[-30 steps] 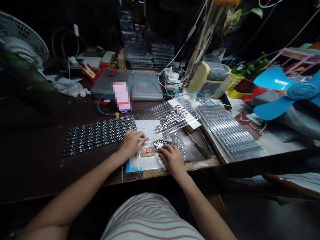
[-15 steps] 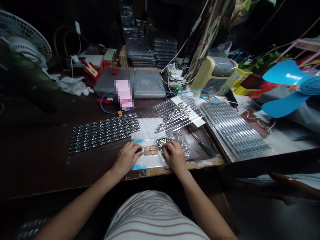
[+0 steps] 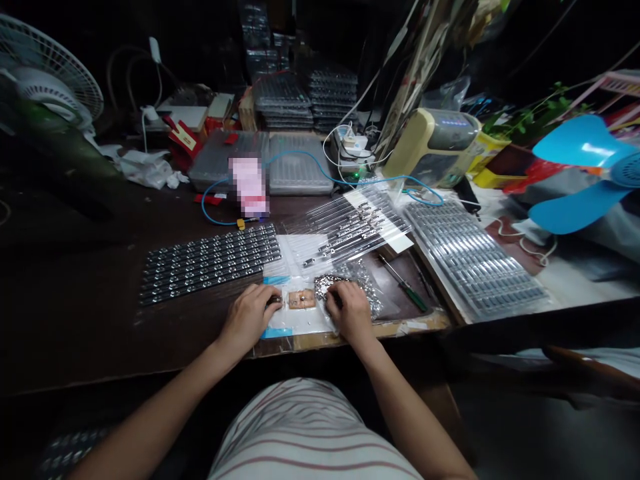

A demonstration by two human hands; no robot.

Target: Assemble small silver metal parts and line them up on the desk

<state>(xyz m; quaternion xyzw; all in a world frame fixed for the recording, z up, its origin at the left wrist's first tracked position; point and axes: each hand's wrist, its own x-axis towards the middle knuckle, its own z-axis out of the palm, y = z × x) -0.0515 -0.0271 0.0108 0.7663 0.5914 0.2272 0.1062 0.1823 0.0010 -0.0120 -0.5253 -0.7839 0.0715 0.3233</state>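
Note:
My left hand [image 3: 250,312] is closed in a pinch on a small dark metallic piece [image 3: 275,300], just left of a small tan wooden block [image 3: 301,299]. Bits of metal sit on the block. On its right side my right hand [image 3: 351,311] has its fingers curled together at the edge of a pile of small shiny metal parts [image 3: 367,293] on clear plastic. Whether a part is between those fingertips is hidden. Under the block lies a white sheet [image 3: 300,325] with blue tape. Behind it, a clear ribbed tray [image 3: 325,223] holds several dark pieces with metal fittings.
Rows of black strips with shiny fittings [image 3: 210,263] lie to the left. A green-handled screwdriver [image 3: 413,297] and a filled clear tray [image 3: 475,260] are at the right. Farther back are a pink blurred item [image 3: 249,187], a blue cable [image 3: 310,155] and a blue-bladed fan [image 3: 575,173].
My left hand has drawn slightly left, away from the wooden block. My right hand stays by the metal parts. The view has shifted a little.

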